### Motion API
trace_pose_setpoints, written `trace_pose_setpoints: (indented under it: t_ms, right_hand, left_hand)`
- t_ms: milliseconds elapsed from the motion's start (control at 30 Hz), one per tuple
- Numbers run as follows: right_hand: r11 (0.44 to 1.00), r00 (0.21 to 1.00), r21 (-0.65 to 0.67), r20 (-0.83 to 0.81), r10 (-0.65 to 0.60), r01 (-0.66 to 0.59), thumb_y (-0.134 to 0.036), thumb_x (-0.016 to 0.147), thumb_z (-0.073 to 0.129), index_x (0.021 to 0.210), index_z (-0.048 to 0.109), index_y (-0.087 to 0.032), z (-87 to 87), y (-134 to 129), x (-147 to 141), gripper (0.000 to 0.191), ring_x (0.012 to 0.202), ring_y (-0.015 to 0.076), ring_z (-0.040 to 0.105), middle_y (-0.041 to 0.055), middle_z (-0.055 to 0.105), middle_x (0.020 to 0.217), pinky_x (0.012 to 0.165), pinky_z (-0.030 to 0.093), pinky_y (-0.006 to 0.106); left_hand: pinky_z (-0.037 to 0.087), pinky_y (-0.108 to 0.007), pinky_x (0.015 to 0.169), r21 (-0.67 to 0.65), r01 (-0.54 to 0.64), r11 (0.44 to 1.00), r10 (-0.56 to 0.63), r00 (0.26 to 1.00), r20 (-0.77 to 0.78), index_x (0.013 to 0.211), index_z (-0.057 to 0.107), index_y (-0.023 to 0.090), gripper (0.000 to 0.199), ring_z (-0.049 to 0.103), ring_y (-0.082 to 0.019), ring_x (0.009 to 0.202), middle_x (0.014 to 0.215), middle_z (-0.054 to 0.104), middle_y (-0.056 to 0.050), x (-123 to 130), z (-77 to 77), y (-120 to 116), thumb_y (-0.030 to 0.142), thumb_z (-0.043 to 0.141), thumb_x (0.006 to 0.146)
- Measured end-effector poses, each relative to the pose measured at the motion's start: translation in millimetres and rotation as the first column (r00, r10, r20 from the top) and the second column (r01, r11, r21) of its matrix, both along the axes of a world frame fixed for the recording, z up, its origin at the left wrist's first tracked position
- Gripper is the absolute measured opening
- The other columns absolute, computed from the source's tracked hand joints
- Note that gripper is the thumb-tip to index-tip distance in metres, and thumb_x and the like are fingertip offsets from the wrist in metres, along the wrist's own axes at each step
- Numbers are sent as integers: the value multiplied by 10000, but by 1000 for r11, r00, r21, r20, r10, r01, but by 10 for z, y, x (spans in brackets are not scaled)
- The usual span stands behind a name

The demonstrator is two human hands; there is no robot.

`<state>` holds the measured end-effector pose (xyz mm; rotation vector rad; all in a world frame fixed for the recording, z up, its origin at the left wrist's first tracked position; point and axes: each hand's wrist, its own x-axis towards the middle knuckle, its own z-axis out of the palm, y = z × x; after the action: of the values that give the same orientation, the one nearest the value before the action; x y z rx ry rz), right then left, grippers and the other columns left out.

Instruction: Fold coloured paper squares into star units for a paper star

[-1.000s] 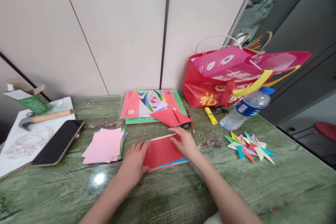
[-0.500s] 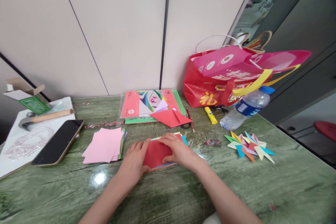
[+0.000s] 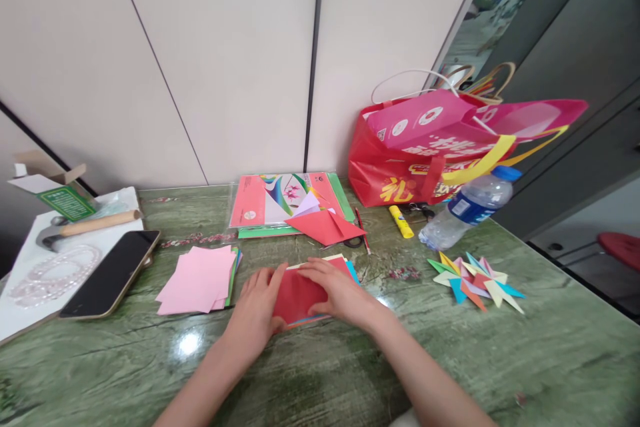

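A stack of coloured paper (image 3: 297,297) lies on the table in front of me, a red sheet on top, with blue, orange and cream edges showing beneath. My left hand (image 3: 256,305) grips its left side, thumb at the near edge and fingers at the far edge. My right hand (image 3: 341,293) holds it from the right, fingers along the far edge and thumb bent over the red sheet. Left of the stack sits a pile of pink paper squares (image 3: 197,280) with green sheets under it. Behind lies a folded red paper (image 3: 325,225).
At the back are a paper pack (image 3: 250,200), a red bag (image 3: 370,173), a glue stick (image 3: 401,221) and a plastic bottle (image 3: 470,210). Folded paper stars (image 3: 480,280) lie right. On the left are a phone (image 3: 110,277), a hammer (image 3: 100,221) and a green box (image 3: 70,201).
The right hand's fingers have slid slightly left along the stack's far edge. The left hand keeps its place, and the view has tilted up a little.
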<state>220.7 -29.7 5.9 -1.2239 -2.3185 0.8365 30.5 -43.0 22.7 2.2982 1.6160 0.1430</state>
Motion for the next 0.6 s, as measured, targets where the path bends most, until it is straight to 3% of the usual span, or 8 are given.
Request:
trace_pose_setpoints:
  t_ms: [233, 367, 500, 600]
  right_hand:
    - [997, 999, 71, 34, -5, 2, -197, 522, 778, 1264, 415, -227, -17, 1, -20, 826, 1251, 259, 305, 90, 451, 1266, 1062, 197, 427]
    - [993, 999, 119, 39, -29, 25, -203, 547, 768, 1258, 399, -264, -5, -5, -27, 803, 1154, 250, 410, 76, 435, 1223, 1023, 254, 436]
    - [980, 997, 195, 51, -63, 52, -150, 620, 718, 1132, 506, -234, 16, -14, -38, 561, 1038, 235, 465, 64, 497, 1088, 929, 356, 394]
    - [974, 998, 219, 16, -66, 61, -123, 741, 597, 985, 574, -223, 25, -13, -39, 264, 908, 192, 514, 40, 545, 936, 814, 418, 325]
  left_hand:
    - [245, -431, 973, 44, 2, 999, 2, 996, -85, 1289, 350, 207, 764, 429, -272, 1113, 1197, 487, -104, 40, 78, -7, 78, 605, 580]
    - [299, -409, 936, 95, 6, 995, -3, 999, -37, 1275, 371, 230, 741, 452, -271, 1081, 1163, 493, -87, 15, 49, -12, 62, 600, 590]
    - [388, -379, 835, 128, -31, 991, 19, 995, 93, 1251, 405, 236, 688, 514, -253, 980, 1087, 519, -74, -52, -17, 11, 35, 569, 614]
    - [421, -356, 786, 51, -90, 995, 71, 951, 302, 1180, 477, 201, 555, 561, -221, 865, 926, 590, -50, -107, -11, 59, 48, 543, 651]
